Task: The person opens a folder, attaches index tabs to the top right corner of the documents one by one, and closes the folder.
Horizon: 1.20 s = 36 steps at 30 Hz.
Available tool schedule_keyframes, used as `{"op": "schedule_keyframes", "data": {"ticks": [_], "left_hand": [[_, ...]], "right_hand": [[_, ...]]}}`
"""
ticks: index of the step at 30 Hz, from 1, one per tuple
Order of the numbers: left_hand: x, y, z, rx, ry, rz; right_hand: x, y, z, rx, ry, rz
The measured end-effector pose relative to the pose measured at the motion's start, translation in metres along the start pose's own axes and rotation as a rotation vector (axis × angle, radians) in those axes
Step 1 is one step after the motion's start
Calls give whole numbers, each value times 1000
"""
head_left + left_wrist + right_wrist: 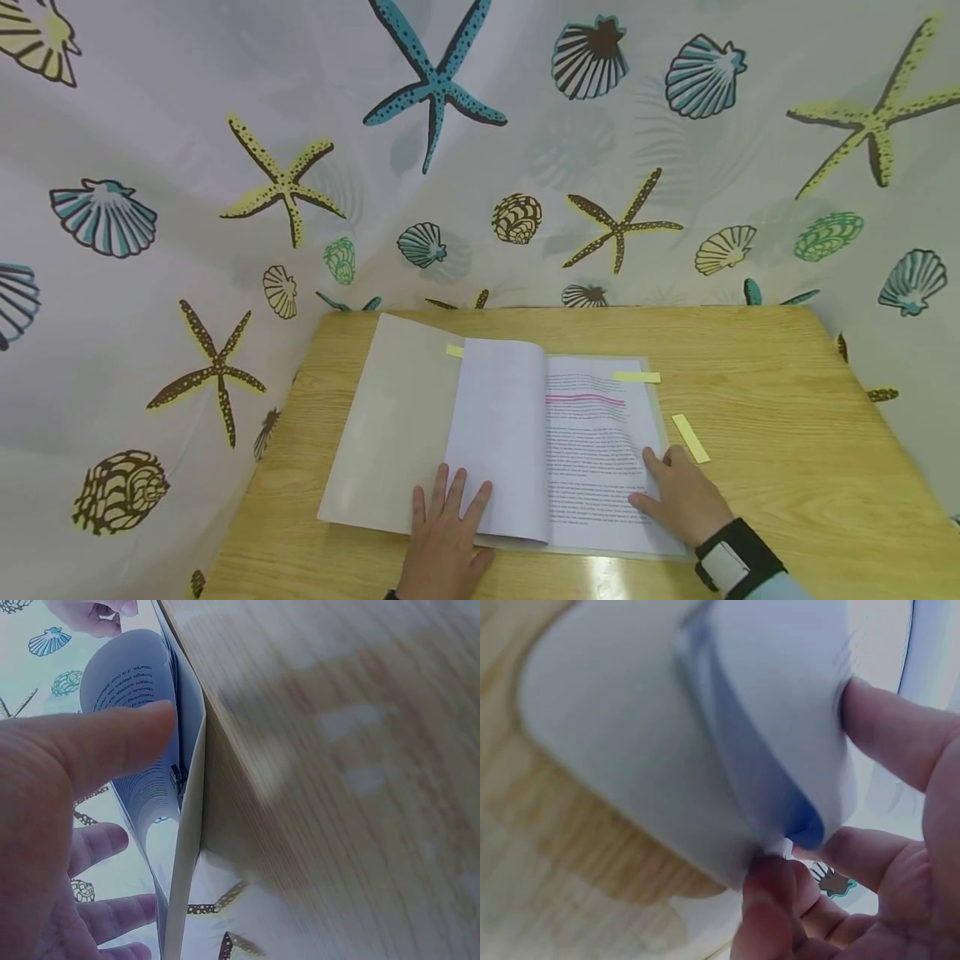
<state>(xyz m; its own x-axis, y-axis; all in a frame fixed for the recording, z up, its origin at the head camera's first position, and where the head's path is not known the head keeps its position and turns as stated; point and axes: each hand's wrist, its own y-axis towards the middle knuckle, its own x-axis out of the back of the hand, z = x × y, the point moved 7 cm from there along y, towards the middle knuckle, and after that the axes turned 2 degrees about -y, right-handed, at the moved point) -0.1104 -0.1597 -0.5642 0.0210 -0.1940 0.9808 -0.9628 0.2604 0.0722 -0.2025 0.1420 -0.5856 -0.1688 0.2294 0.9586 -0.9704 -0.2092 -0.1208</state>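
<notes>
A cream paper folder (397,417) lies spread on the table, with a white page (498,433) turned to its left and a printed sheet (592,467) on its right. Pink lines mark some text near the top. My left hand (446,533) rests with spread fingers on the turned page and cover; its thumb (127,742) stands apart from the paper's edge. At the right edge, my right hand (678,492) pinches the printed sheet, whose border curls up near the fingers (855,855). A dark fastener (178,778) shows in the fold.
Yellow strips are on the printed sheet's upper right (637,377), by the cover's top (454,351), and one loose yellow strip (691,438) lies on the wooden table (795,417) right of the folder. A shell-and-starfish patterned curtain (480,275) surrounds the table's back and sides.
</notes>
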Motion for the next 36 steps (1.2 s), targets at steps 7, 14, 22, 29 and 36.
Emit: {"op": "schedule_keyframes", "data": {"ticks": [7,14,22,29,36], "left_hand": [[2,-1,-2,-4,0,-1],[-1,-2,-5,-20,17,20],[2,-2,-14,-49,-3,47],[8,-3,-24,-117,-13,-31],[15,-3,-26,-130,-19,-61]], "right_hand": [[-5,1,-2,-19,90,9],[2,1,-24,-107,308,43],[5,1,-43,-220,433,62],[8,0,-40,-230,402,22],[12,2,-35,-177,354,-41]]}}
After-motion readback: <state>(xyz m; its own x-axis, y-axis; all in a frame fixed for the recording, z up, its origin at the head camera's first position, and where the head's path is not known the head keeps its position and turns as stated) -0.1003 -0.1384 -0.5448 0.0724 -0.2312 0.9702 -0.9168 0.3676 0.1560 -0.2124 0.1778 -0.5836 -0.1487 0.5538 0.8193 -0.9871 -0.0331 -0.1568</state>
